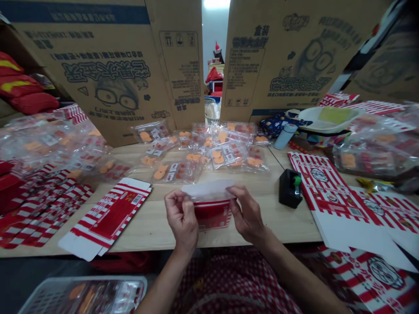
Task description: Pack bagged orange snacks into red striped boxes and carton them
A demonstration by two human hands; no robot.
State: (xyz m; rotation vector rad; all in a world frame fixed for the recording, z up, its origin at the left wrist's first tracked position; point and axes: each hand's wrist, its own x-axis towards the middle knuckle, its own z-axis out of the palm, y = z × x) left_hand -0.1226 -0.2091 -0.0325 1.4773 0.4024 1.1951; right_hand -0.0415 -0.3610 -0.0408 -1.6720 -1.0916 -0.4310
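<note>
Clamped between left hand (181, 218) and right hand (247, 213), slightly apart: a red-and-white carton (212, 216). Beyond the hands, on the tabletop (150, 231): clear packets (225, 155) of orange pieces. Below the hands: a plastic basket (81, 282) holding more packets.

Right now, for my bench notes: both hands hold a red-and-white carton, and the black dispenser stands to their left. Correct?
No: the head view shows the black dispenser to the right of the left hand and right hand, which do hold the red-and-white carton.
</note>
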